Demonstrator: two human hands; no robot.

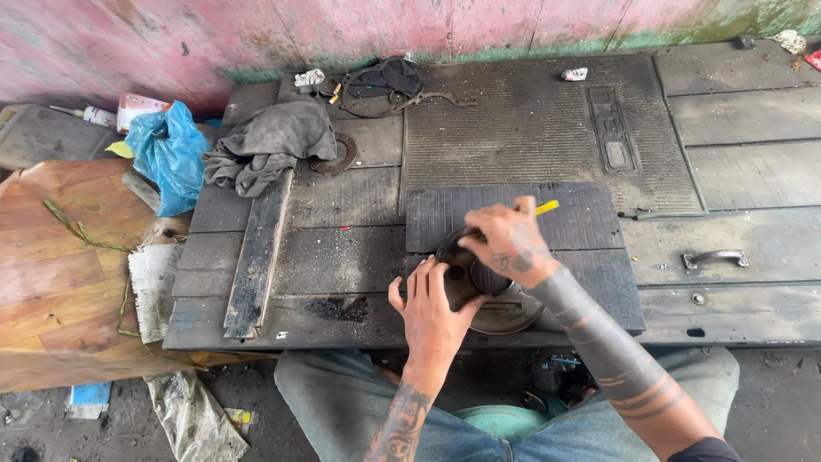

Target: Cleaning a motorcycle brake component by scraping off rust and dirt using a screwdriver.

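Observation:
A dark, roughly round metal cover plate (466, 278) lies on a black ribbed rubber mat (590, 218) at the near edge of a dark wooden bench. My left hand (432, 308) presses flat on the plate's left side, fingers spread. My right hand (509, 239) is over the plate's top edge, closed on a thin yellow-tipped tool (545, 207) that sticks out to the upper right. A pale metal disc edge (513, 316) shows under the plate.
A larger ribbed mat (547, 120) covers the bench's back. A grey rag (269, 145), a blue plastic bag (171, 154), a rusty ring (338, 156), a thin gasket (385, 85) and a loose plank (256, 257) lie left. A metal handle (714, 257) sits right.

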